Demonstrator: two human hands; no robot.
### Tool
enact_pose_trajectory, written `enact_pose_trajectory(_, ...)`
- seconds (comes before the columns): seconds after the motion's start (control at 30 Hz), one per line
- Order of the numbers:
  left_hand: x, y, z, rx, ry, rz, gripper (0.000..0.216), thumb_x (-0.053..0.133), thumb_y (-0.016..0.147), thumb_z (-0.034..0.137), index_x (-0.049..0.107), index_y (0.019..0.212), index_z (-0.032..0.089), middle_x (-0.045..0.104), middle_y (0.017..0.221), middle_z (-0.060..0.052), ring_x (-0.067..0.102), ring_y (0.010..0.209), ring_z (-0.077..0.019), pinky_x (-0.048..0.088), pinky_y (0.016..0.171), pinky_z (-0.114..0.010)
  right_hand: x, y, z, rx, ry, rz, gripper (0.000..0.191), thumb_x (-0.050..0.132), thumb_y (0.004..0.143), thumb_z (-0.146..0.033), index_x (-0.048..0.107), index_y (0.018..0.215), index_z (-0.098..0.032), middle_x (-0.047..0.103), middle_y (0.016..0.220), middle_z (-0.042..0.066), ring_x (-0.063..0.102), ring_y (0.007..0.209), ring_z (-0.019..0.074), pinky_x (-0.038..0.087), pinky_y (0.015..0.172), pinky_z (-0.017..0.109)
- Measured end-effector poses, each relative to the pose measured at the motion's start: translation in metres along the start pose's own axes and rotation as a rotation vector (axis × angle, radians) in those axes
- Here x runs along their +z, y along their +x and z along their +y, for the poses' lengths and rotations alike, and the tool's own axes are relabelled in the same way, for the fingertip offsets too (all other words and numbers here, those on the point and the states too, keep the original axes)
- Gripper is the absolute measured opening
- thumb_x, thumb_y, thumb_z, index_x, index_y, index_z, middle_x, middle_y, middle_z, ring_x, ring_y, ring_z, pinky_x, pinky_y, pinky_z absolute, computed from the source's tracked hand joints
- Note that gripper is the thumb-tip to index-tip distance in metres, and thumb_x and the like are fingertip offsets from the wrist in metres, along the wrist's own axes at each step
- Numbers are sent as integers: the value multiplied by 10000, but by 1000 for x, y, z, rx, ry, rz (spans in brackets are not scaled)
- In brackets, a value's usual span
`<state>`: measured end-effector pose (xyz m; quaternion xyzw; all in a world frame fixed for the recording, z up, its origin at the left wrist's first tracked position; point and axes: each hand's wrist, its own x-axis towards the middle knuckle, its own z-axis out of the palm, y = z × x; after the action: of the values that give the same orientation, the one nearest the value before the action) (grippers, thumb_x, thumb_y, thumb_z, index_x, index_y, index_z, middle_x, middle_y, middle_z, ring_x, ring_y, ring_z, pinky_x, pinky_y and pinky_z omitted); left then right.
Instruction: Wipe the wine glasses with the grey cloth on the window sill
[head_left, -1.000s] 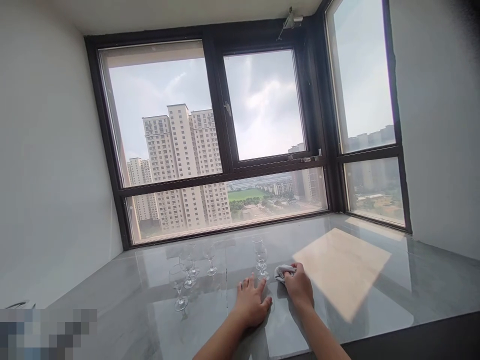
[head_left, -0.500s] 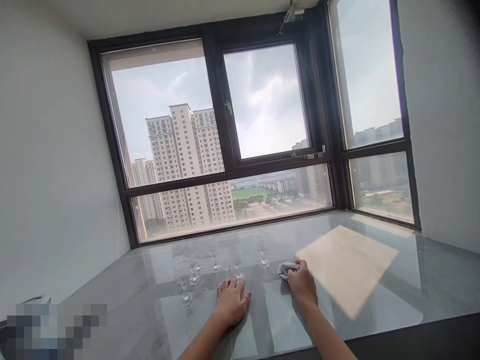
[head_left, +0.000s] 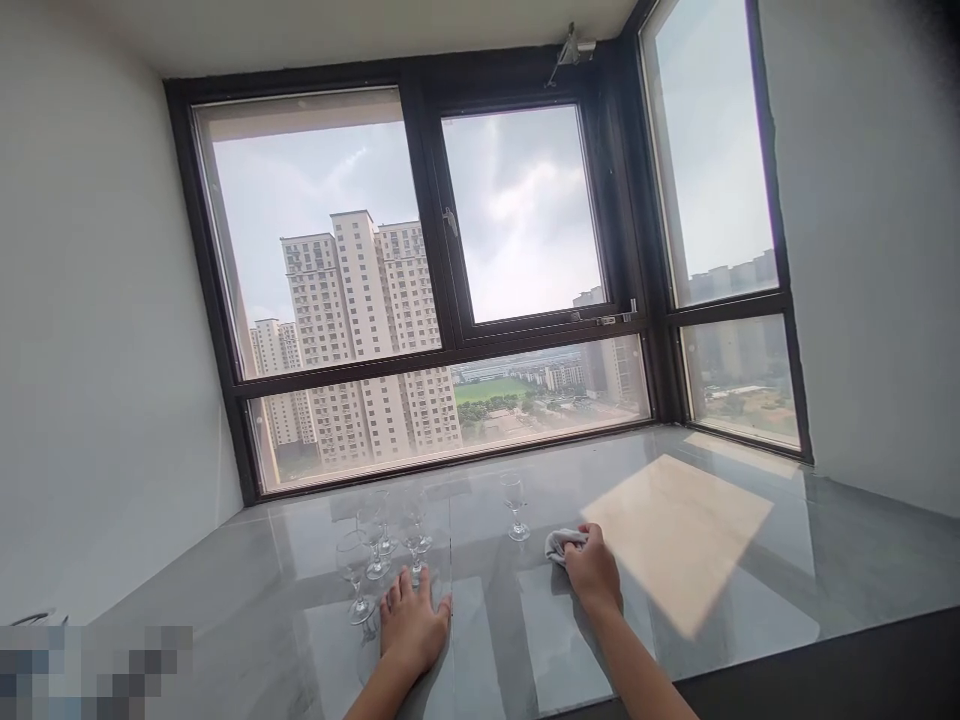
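My left hand (head_left: 415,622) is low over the grey countertop, fingers forward on the foot of a clear wine glass (head_left: 413,536). That glass stands upright, its foot partly hidden by my fingertips. Close by on the left are several more stemmed glasses, among them a front wine glass (head_left: 358,575) and one behind it (head_left: 376,535). A single wine glass (head_left: 514,505) stands apart, between my hands and farther back. My right hand (head_left: 594,572) is closed around a bunched pale grey cloth (head_left: 564,546), which rests on the counter.
The glossy grey countertop (head_left: 495,650) runs back to a dark-framed window (head_left: 442,355). A bright sunlit patch (head_left: 679,535) lies right of my right hand. White walls (head_left: 90,330) flank the counter. The lower left corner is pixelated.
My left hand has moved left together with the wine glass at its fingertips, bringing it beside the other glasses. My right hand still holds the cloth. The view has shifted slightly.
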<state>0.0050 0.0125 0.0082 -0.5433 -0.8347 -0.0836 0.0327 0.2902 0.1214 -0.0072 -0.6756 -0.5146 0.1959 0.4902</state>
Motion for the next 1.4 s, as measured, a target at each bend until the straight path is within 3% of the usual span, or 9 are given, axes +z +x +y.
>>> enact_pose_trajectory(0.17,0,-8,7,139,-49,200,459,435,895,285,605,1299,148,568,1374,-152,470,1305,-295,312,1118,-428,1,0,1,-2,14,10,308,520,828,-263,564,1128,-212,742,963,110,706,880,270,503,739,353)
enact_pose_trajectory(0.27,2,0,29,333,-143,135,421,438,895,286,638,1254,193,596,1338,-111,489,1275,-268,365,1073,-382,1,0,0,-4,19,17,308,523,825,-258,570,1125,-208,745,951,111,705,867,267,500,729,348)
enact_pose_trajectory(0.43,10,32,93,495,-157,-53,597,440,937,385,469,1519,257,406,1607,-107,337,1476,-322,272,1203,-471,-1,0,-1,-13,0,32,297,520,823,-232,569,1115,-203,753,926,109,711,849,261,493,713,330)
enact_pose_trajectory(0.53,13,47,129,532,-142,-130,631,436,946,396,386,1569,310,289,1682,-81,305,1508,-346,243,1220,-532,0,0,-1,-21,-13,36,294,518,832,-220,561,1122,-203,758,948,112,715,868,254,489,725,317)
enact_pose_trajectory(0.7,13,55,155,533,-145,-152,589,367,969,397,435,1543,279,389,1638,-83,340,1497,-329,261,1210,-559,-1,0,-2,-7,-30,26,297,518,846,-220,550,1140,-201,760,981,109,717,871,251,481,703,305)
enact_pose_trajectory(0.83,7,39,138,558,-136,-134,595,388,956,437,473,1520,271,448,1602,-92,386,1471,-312,273,1210,-515,-1,0,-3,12,-39,12,305,521,851,-237,552,1152,-201,755,996,115,715,897,259,481,718,312)
enact_pose_trajectory(1.03,-14,-12,64,607,-81,-74,558,451,928,464,559,1437,262,549,1511,-107,471,1385,-305,310,1180,-478,-4,-2,-4,25,-37,-19,315,503,868,-268,533,1176,-207,741,1032,119,705,942,280,488,739,338)
enact_pose_trajectory(1.23,-27,-47,-10,429,-61,24,323,456,909,305,688,1127,250,665,1229,-92,560,1191,-277,414,1042,-412,-7,-3,-6,7,-36,-36,284,494,861,-270,543,1131,-198,742,988,133,712,902,301,495,702,355)
enact_pose_trajectory(1.4,-21,-48,-33,318,-107,10,309,476,891,264,676,1127,248,630,1323,-89,515,1290,-277,388,1090,-396,-6,-3,-6,3,-41,-11,260,502,838,-283,561,1081,-213,752,919,113,728,850,296,505,670,350)
